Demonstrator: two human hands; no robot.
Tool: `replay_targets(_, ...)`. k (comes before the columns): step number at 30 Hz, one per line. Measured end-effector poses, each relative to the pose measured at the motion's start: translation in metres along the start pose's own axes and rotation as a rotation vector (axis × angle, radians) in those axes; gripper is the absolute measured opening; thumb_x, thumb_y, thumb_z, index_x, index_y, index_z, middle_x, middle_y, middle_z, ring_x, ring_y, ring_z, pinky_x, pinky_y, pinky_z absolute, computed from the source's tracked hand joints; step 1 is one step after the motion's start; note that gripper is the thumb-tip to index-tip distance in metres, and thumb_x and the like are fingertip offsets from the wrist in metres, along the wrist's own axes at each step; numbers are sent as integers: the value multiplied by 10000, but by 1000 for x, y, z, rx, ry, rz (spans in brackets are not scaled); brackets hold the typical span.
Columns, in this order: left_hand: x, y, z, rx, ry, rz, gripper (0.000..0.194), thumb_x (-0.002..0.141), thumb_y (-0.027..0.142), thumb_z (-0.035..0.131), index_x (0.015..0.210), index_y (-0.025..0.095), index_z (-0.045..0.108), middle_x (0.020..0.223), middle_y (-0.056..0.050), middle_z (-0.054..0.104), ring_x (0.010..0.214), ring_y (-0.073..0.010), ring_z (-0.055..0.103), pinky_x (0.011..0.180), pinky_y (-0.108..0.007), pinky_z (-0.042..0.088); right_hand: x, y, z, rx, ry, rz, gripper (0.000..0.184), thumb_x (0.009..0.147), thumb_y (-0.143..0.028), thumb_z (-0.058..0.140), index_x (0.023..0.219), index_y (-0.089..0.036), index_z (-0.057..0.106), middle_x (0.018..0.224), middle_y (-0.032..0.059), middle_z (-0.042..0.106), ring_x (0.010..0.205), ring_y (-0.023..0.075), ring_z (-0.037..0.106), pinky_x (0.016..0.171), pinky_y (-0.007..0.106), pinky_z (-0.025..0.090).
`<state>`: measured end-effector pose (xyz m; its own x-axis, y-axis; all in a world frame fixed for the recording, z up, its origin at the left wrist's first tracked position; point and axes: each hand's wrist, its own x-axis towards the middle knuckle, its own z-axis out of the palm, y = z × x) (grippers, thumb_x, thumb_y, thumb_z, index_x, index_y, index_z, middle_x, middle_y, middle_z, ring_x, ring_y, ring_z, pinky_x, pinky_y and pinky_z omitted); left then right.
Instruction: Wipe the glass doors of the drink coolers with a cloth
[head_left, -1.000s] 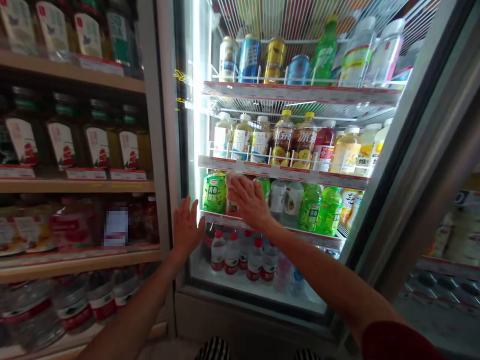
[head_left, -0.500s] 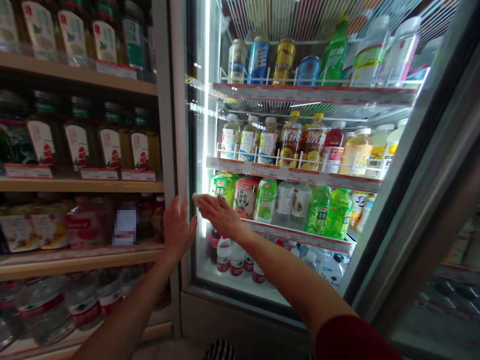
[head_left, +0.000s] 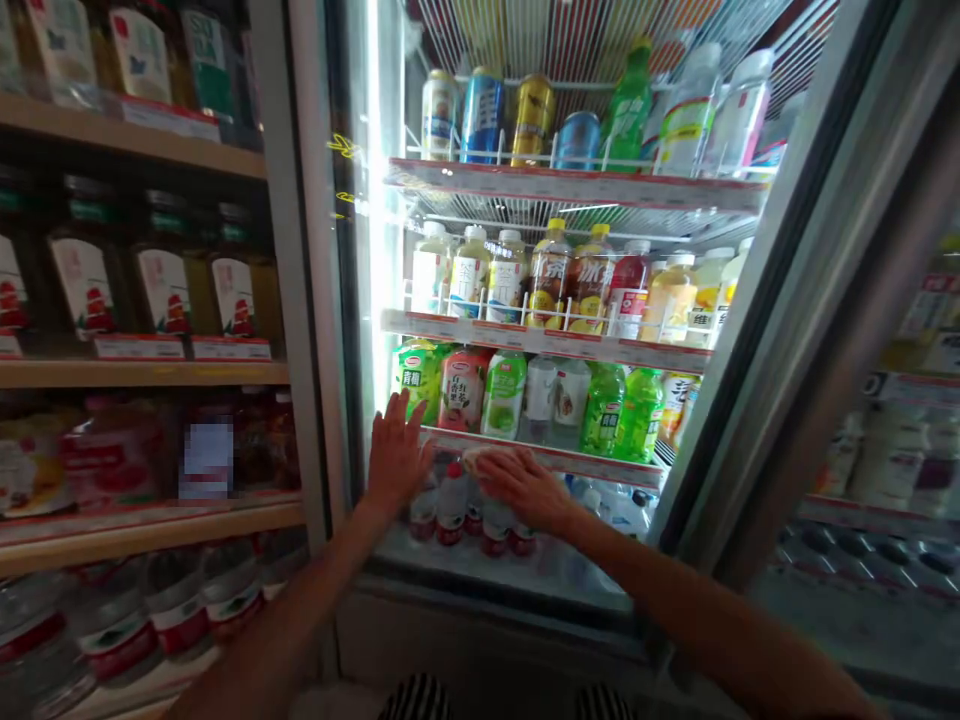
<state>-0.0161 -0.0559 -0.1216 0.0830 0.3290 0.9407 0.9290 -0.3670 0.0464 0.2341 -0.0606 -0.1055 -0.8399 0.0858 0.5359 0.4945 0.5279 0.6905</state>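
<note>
My left hand (head_left: pixel 399 455) is open, fingers spread, at the glass door (head_left: pixel 420 560) of a lit drinks fridge, near its left side. Behind those fingers stands a green drink bottle (head_left: pixel 420 375). To the right, my right hand (head_left: pixel 525 485) lies flattened against the glass in front of the lowest shelf's edge. A small pale cloth (head_left: pixel 474 459) shows at its fingertips; the rest of it is covered by the hand. Water bottles with red labels (head_left: pixel 450 515) stand behind the glass between and below my hands.
Left of the fridge, wooden shelves (head_left: pixel 150 372) hold rows of bottles. Inside the fridge, wire racks carry cans (head_left: pixel 480 115) and tea bottles (head_left: pixel 550 275). A thick metal door frame (head_left: pixel 757 400) slants along the right. A striped shoe or garment (head_left: pixel 416 697) shows at the bottom.
My right hand has moved right and down across the glass with the cloth. My left hand has shifted from the door's left frame onto the glass. The view has turned slightly right.
</note>
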Motion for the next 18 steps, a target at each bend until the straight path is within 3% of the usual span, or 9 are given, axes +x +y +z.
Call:
replay_targets(2, 1, 19, 6, -19, -6, 54, 542, 861, 317, 422, 1368, 186, 282, 1470, -121, 211, 1372, -244, 146, 1105, -455, 173, -15, 12, -8, -35, 24, 74, 391, 848, -196, 465, 1236, -234, 494, 1407, 16, 399, 1365, 183, 207, 1129, 428, 151)
replay_targets(5, 0, 45, 17, -37, -17, 88, 554, 855, 300, 438, 1371, 189, 270, 1473, -122, 202, 1371, -249, 151, 1100, -465, 189, -22, 47, -25, -131, 129, 356, 416, 850, -237, 480, 1266, -211, 467, 1422, 66, 371, 1380, 227, 150, 1120, 493, 107)
replay_targets(7, -2, 60, 23, -49, -26, 102, 563, 848, 293, 453, 1370, 188, 269, 1471, -123, 207, 1369, -251, 158, 1097, -467, 203, -34, 54, -29, -149, 140, 432, 423, 852, -235, 480, 1273, -207, 458, 1434, 77, 347, 1383, 232, 136, 1116, 505, 109)
replay_targets(12, -9, 89, 32, -79, -42, 198, 582, 829, 258, 484, 1367, 189, 272, 1467, -123, 217, 1370, -252, 156, 1102, -464, 208, -92, 15, -18, -27, -52, 135, 403, 845, -152, 469, 1234, -251, 495, 1410, 24, 394, 1362, 179, 221, 1123, 440, 171)
replay_targets(14, -11, 98, 35, -82, -49, 224, 577, 829, 248, 483, 1364, 194, 276, 1469, -121, 209, 1371, -251, 150, 1101, -466, 209, -103, 20, -23, -34, -47, 129, 386, 843, -161, 483, 1219, -245, 508, 1410, 28, 394, 1363, 183, 217, 1119, 438, 181)
replay_targets(18, -12, 115, 39, -98, -49, 249, 557, 826, 246, 484, 1349, 195, 301, 1464, -126, 220, 1373, -256, 140, 1095, -474, 214, -104, 64, -45, -216, 165, 528, 398, 837, -234, 517, 1234, -208, 497, 1447, 92, 318, 1377, 253, 157, 1097, 517, 166)
